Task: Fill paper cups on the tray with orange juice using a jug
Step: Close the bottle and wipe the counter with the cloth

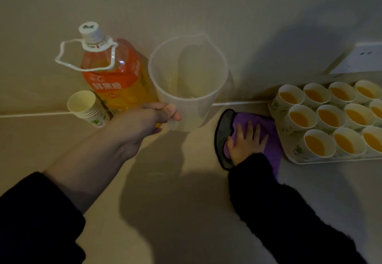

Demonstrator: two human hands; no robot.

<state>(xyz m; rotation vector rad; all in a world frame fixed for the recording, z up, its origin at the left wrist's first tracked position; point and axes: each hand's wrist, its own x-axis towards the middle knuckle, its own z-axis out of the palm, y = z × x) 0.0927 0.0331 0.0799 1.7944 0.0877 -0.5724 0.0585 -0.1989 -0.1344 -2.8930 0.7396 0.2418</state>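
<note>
While the paper cups (328,116) on the tray (310,161) at right all hold orange juice, the clear jug (186,81) stands upright and looks empty, beside a capped juice bottle (115,71) and a stack of empty cups (86,106). The left grip (144,119) curls round the jug's handle, arm outstretched; the right grip (246,141) lies flat, fingers spread, pressing a purple cloth (258,123) just beside the tray

Empty clear jug (187,81) stands upright left of tray (310,161) of juice-filled paper cups (328,118).

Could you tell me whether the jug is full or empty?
Practically empty: the jug is see-through, and no liquid level shows inside.
</note>
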